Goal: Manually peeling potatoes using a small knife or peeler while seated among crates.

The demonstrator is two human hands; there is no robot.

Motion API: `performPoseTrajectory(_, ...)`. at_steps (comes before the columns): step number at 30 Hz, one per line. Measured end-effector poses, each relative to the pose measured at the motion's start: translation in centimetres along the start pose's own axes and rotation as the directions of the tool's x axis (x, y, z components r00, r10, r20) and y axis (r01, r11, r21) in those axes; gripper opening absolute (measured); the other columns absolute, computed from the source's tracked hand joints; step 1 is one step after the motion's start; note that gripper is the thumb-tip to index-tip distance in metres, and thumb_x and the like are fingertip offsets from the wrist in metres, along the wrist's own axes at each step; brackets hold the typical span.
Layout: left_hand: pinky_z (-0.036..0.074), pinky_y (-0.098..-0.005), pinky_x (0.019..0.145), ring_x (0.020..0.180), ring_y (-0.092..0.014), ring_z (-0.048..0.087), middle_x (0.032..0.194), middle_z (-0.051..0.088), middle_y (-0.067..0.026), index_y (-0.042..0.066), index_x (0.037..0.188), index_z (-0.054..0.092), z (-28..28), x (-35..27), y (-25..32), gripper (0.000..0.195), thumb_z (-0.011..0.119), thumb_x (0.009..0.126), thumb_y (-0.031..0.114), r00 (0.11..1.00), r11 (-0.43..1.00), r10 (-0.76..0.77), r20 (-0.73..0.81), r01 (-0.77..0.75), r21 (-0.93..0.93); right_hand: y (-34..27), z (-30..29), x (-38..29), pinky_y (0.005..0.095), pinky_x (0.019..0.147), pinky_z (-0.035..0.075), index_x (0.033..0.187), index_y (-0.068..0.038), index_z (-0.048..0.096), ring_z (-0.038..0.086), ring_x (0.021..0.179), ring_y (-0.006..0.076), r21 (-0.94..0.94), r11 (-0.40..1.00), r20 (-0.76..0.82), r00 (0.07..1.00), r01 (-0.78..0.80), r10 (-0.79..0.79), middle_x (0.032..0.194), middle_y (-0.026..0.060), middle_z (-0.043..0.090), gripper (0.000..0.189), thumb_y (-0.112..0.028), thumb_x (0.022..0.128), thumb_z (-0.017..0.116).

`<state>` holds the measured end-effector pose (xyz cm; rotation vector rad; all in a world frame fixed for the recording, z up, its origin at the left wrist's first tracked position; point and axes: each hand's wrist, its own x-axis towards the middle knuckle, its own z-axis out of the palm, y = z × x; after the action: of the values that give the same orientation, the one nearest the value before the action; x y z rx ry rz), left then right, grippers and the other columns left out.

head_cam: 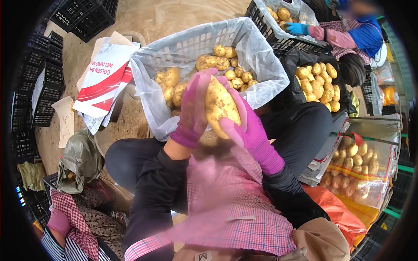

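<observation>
A large potato (pixel 221 107) with brown soil marks is held between both hands, over the near side of a crate lined with white sheeting (pixel 169 55). My left hand (pixel 195 104), in a pink and purple glove, lies along the potato's left side, fingers pointing away. On its right side my right hand (pixel 245 122), gloved alike, grips it with the thumb across the lower end. Beyond the hands, small potatoes (pixel 241 76) lie at the crate's right and larger potatoes (pixel 171 77) at its left. The hands hide part of the crate's contents.
A black-lined crate of potatoes (pixel 316 81) stands at right, near a co-worker's blue-gloved hand (pixel 297 28) at another crate (pixel 274 42). Flattened cardboard (pixel 103 75) lies left. A clear bag of potatoes (pixel 356 163) is at right. Another person's pink-gloved hand (pixel 58 222) shows lower left.
</observation>
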<state>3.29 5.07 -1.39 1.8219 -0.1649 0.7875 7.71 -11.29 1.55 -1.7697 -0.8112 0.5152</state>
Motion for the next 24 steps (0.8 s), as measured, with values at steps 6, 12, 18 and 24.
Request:
performPoseTrajectory(6, 0.051, -0.0348, 0.092, 0.103, -0.024, 0.065, 0.109, 0.065, -0.0173, -0.001, 0.127, 0.050, 1.0, 0.4, 2.2, 0.048, 0.038, 0.103, 0.039, 0.907, 0.800, -0.400, -0.133, 0.274, -0.534, 0.3, -2.2, 0.9, 0.0364, 0.109, 0.036, 0.147, 0.001, 0.033, 0.046, 0.132, 0.0275, 0.149, 0.977, 0.059, 0.988, -0.151, 0.143, 0.142, 0.0171, 0.046, 0.056, -0.016, 0.098, 0.055)
performPoseTrajectory(12, 0.051, -0.0334, 0.092, 0.102, -0.023, 0.065, 0.111, 0.064, -0.0150, 0.000, 0.125, 0.052, 1.2, 0.7, 1.5, 0.045, 0.039, 0.103, 0.037, 0.727, 0.539, -0.687, -0.017, 0.493, -0.683, 0.9, -0.3, -0.3, 0.0411, 0.106, 0.040, 0.144, 0.004, 0.035, 0.050, 0.127, 0.0341, -0.217, 0.975, -0.034, 0.997, 0.056, -0.065, 0.140, 0.0213, 0.047, 0.073, -0.031, 0.089, 0.068)
performPoseTrajectory(18, 0.048, -0.0375, 0.094, 0.111, -0.024, 0.059, 0.118, 0.058, -0.0129, -0.001, 0.125, 0.052, 1.1, -0.6, -0.7, 0.036, 0.039, 0.104, 0.025, 0.994, 0.908, 0.042, -0.105, 0.006, 0.418, 0.6, 1.6, 1.0, 0.0379, 0.109, 0.036, 0.145, 0.002, 0.035, 0.045, 0.132, 0.0323, -0.324, 0.934, -0.095, 0.977, 0.151, -0.191, 0.140, 0.0231, 0.047, 0.064, -0.023, 0.092, 0.062)
performPoseTrajectory(24, 0.045, -0.0375, 0.097, 0.113, -0.028, 0.055, 0.120, 0.056, -0.0160, 0.001, 0.123, 0.054, 1.3, -0.2, 1.1, 0.032, 0.044, 0.099, 0.020, 0.925, 0.934, -0.357, -0.131, 0.348, -0.083, 1.3, -0.6, 2.9, 0.0289, 0.101, 0.041, 0.128, 0.001, 0.050, 0.051, 0.119, 0.0153, 0.442, 0.877, -0.035, 0.973, -0.190, 0.228, 0.128, 0.0103, 0.056, 0.031, -0.005, 0.098, 0.044)
